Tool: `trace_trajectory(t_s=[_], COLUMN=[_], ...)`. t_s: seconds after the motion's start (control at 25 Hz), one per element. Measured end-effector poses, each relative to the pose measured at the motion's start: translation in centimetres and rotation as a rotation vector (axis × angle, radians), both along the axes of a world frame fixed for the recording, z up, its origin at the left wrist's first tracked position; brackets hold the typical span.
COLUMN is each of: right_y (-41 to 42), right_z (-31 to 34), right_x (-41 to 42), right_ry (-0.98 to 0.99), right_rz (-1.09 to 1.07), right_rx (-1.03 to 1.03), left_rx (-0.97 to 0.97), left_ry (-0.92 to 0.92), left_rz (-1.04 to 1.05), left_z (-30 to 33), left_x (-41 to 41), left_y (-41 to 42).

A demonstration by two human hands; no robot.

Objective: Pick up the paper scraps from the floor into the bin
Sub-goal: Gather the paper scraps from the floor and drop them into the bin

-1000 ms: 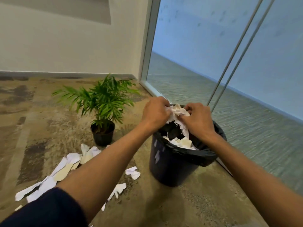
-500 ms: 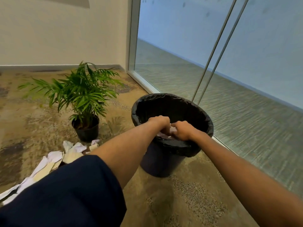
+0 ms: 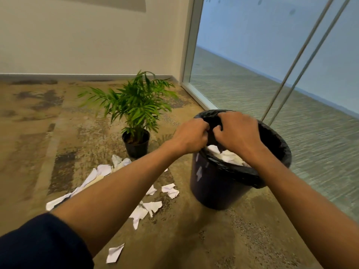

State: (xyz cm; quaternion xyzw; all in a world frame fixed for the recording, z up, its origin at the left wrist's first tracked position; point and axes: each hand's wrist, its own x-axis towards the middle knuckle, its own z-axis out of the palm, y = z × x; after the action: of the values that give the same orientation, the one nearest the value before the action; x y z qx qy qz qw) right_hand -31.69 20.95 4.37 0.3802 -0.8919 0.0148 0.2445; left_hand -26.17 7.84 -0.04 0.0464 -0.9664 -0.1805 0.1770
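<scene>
A dark bin [image 3: 217,187] with a black liner stands on the carpet at centre right. White crumpled paper [image 3: 229,157] lies inside it. My left hand [image 3: 191,135] and my right hand [image 3: 239,133] hover side by side just over the bin's near-left rim, fingers curled, with no paper visible in either. Several white paper scraps [image 3: 147,208] lie on the floor left of the bin. More scraps [image 3: 101,171] are partly hidden behind my left forearm, and a single scrap [image 3: 114,253] lies nearest to me.
A small potted palm [image 3: 137,146] stands on the carpet left of and behind the bin, close to the scraps. A glass wall [image 3: 272,55] with two slanted metal rods [image 3: 291,63] runs along the right, just behind the bin. A white wall closes the back.
Both hands held a wad of paper above the bin, pushed it down inside, and have come back up without it. The view has swung back left and the floor scraps show again.
</scene>
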Motion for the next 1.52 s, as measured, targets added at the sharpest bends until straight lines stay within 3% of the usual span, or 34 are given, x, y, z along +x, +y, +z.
trace_trajectory(t_s=[0.12, 0.32, 0.56, 0.72, 0.84, 0.92, 1.12, 1.32, 1.44, 1.52], right_y=[-2.6, -8.0, -13.5, -16.2, -16.7, -17.0, -16.3, -18.7, -20.5, -20.5], right_z=[-0.2, -4.2, -15.3, -21.1, -23.4, -24.9, -26.1, -25.7, -26.5, -26.9], right_x=[3.1, 9.2, 15.2, 18.6, 20.0, 20.5, 20.0, 18.5, 19.9, 21.0], right_ry=[0.024, -0.001, -0.441, -0.542, -0.546, -0.554, -0.608, -0.65, -0.667, -0.617], right_rz=[0.068, 0.424, 0.655, 0.651, 0.572, 0.538, 0.509, 0.543, 0.601, 0.605], right_rx=[-0.115, -0.215, 0.105, 0.363, 0.495, 0.546, 0.532, 0.244, 0.419, 0.563], left_rx=[0.059, 0.247, 0.353, 0.375, 0.29, 0.3, 0.354, 0.405, 0.463, 0.404], left_ry=[0.139, 0.265, -0.007, -0.319, -0.65, -0.733, -0.714, -0.647, -0.591, -0.572], left_rz=[0.02, 0.19, 0.648, 0.833, 0.852, 0.857, 0.87, 0.856, 0.873, 0.855], left_z=[-0.5, -5.7, -16.6, -20.3, -21.5, -22.2, -23.1, -23.2, -22.6, -22.1], left_x=[3.5, 12.9, 28.4, 34.3, 35.3, 35.1, 34.8, 34.8, 35.0, 35.0], left_y=[-2.0, -6.6, -12.3, -13.6, -14.0, -14.4, -15.5, -15.6, -15.6, -15.3])
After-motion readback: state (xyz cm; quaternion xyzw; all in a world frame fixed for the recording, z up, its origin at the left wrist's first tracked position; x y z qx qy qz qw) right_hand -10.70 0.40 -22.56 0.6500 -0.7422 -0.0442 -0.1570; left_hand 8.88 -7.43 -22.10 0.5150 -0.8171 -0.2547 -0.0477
